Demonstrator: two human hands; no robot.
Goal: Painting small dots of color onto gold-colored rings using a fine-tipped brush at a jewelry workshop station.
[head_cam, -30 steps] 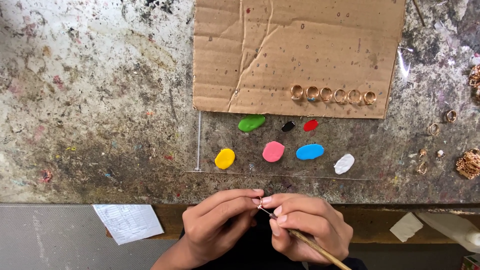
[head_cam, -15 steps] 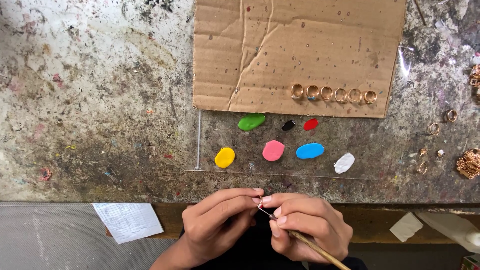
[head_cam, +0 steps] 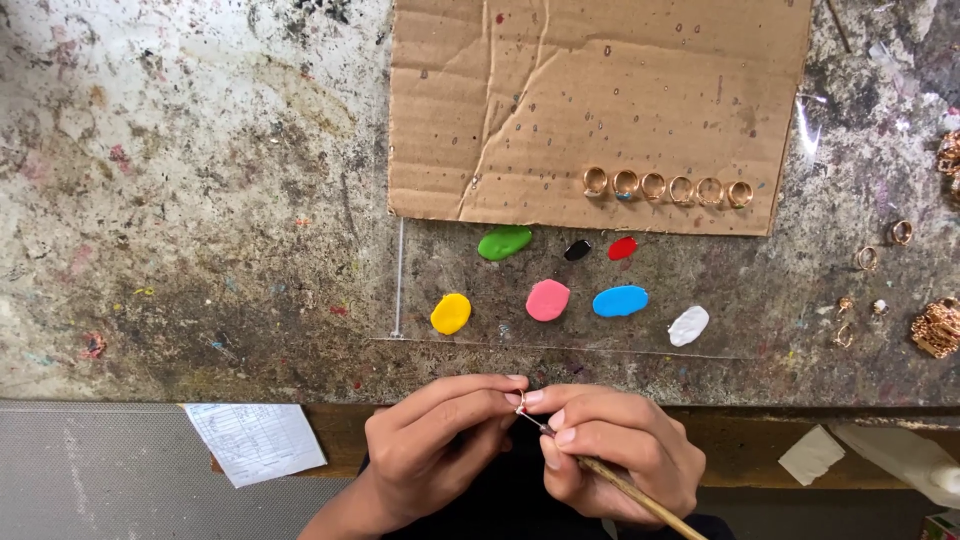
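Nothing has visibly moved since the earlier frames: both hands sit in the same place at the near edge of the tabletop (head_cam: 180,200), and the paint blobs and rings lie as they did.

The left hand (head_cam: 430,455) has its thumb and fingertips pressed together, pinching a small ring (head_cam: 521,402) and holding it up just in front of the tabletop edge. The right hand (head_cam: 620,450) is closed in a pen grip around a thin wooden brush (head_cam: 620,490). The brush's long axis runs from lower right, where the handle leaves the frame, up and to the left, so that its fine tip ends at the ring. The ring thus lies up and to the left of the right hand, directly beyond the brush tip, and the two hands nearly touch at their fingertips. The left hand is the one on the ring; the right reaches it only through the brush.

Beyond the hands, on a clear sheet (head_cam: 700,345) on the tabletop, lie paint blobs: green (head_cam: 504,242), black (head_cam: 577,250), red (head_cam: 622,247), yellow (head_cam: 451,313), pink (head_cam: 548,300), blue (head_cam: 620,301) and white (head_cam: 688,325). Farther off, a piece of cardboard (head_cam: 600,90) carries a row of six gold rings (head_cam: 666,187) along its near edge. More loose rings and gold pieces (head_cam: 880,280) lie at the right, well apart from the hands. A paper slip (head_cam: 255,440) hangs below the tabletop edge at the left.
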